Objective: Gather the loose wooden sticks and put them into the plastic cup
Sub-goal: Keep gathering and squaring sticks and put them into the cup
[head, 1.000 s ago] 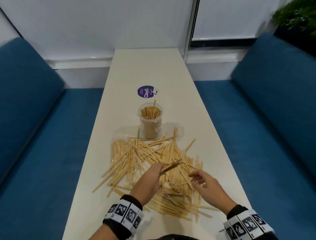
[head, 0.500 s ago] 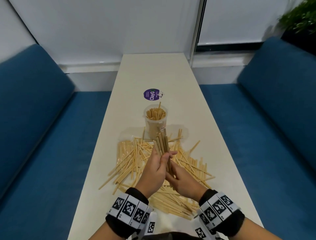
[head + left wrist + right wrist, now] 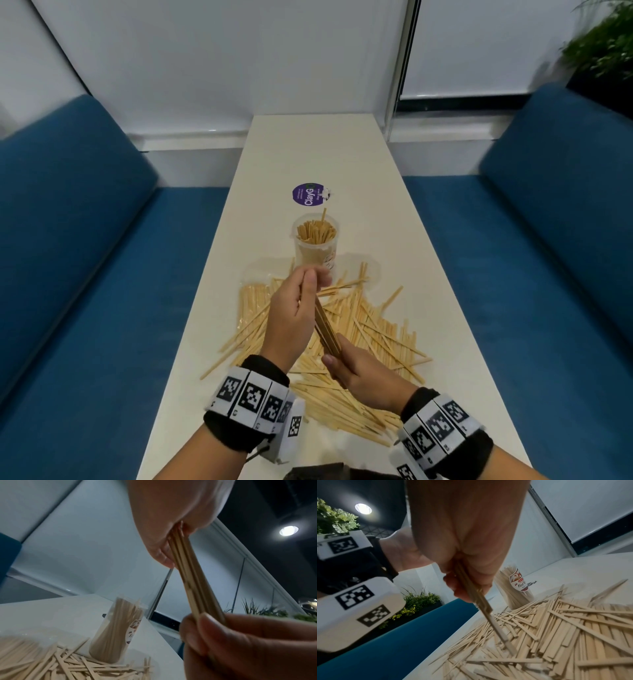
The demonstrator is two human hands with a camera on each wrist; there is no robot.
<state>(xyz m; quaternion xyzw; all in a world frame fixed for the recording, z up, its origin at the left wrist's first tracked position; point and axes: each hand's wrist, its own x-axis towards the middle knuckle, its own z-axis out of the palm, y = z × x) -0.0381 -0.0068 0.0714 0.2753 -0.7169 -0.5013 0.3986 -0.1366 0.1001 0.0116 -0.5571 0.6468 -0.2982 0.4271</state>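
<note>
A clear plastic cup (image 3: pixel 317 240) (image 3: pixel 118 628) (image 3: pixel 515 588), packed with upright wooden sticks, stands mid-table. In front of it a wide pile of loose sticks (image 3: pixel 363 329) (image 3: pixel 565 628) covers the table. Above the pile both hands hold one small bundle of sticks (image 3: pixel 325 329) (image 3: pixel 193 581) (image 3: pixel 479 601), tilted. My left hand (image 3: pixel 291 315) (image 3: pixel 171 513) grips its upper end with fingers curled round it. My right hand (image 3: pixel 366 377) (image 3: pixel 467 534) pinches its lower end, and its fingertips (image 3: pixel 223 635) show in the left wrist view. The bundle's top is hidden inside the left fist.
A purple round lid (image 3: pixel 308 194) lies behind the cup on the narrow white table (image 3: pixel 325 144). Blue benches (image 3: pixel 85 274) (image 3: pixel 548 274) run along both long sides. A green plant (image 3: pixel 606 44) stands at the far right. Some sticks reach close to the table's left edge.
A second ago my left hand held a few sticks low over the pile and my right was apart. Both hands have since joined on the bundle; its top has slid down into the left fist.
</note>
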